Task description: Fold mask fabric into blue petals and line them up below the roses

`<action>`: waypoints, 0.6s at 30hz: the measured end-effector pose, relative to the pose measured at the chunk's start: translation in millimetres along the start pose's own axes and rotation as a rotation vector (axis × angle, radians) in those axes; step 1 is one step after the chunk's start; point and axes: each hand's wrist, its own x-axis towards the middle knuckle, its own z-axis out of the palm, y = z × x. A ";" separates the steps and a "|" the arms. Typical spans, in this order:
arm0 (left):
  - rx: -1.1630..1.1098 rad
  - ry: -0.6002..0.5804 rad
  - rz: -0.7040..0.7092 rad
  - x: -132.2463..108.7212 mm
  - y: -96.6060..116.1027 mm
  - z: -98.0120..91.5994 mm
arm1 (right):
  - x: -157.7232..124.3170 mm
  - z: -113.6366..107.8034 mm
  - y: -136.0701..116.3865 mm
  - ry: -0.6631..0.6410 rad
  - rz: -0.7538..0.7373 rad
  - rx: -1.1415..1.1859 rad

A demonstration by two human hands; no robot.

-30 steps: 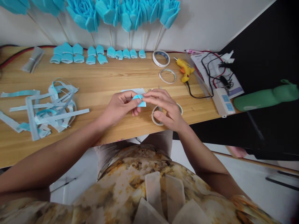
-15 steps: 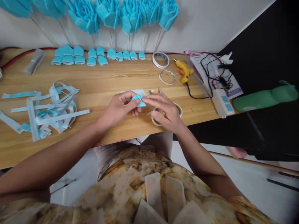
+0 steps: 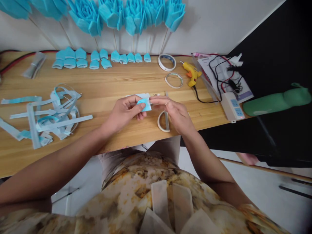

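Both hands meet over the middle of the wooden table [image 3: 102, 81]. My left hand [image 3: 124, 112] pinches a small folded blue paper piece [image 3: 144, 104] between thumb and fingers. My right hand [image 3: 174, 112] pinches the same piece from the right with its fingertips. A pale sheet [image 3: 141, 96] lies on the table just behind the piece. A roll of tape [image 3: 162, 122] lies under my right hand, partly hidden by it.
Several folded blue pieces [image 3: 80, 60] line the back edge, under blue paper flowers [image 3: 126, 14] on sticks. A heap of blue strips [image 3: 48, 113] lies at left. Two tape rolls [image 3: 173, 80], a yellow glue gun [image 3: 191, 73], a power strip [image 3: 232, 105] and cables sit at right.
My right hand has shifted: its fingers lifted off the tape roll and drew closer to the blue piece. The piece is turned slightly; my left hand stays put.
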 end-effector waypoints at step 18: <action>-0.009 -0.010 -0.021 1.1 -3.1 -0.6 | 0.6 3.0 1.7 -0.050 0.085 0.118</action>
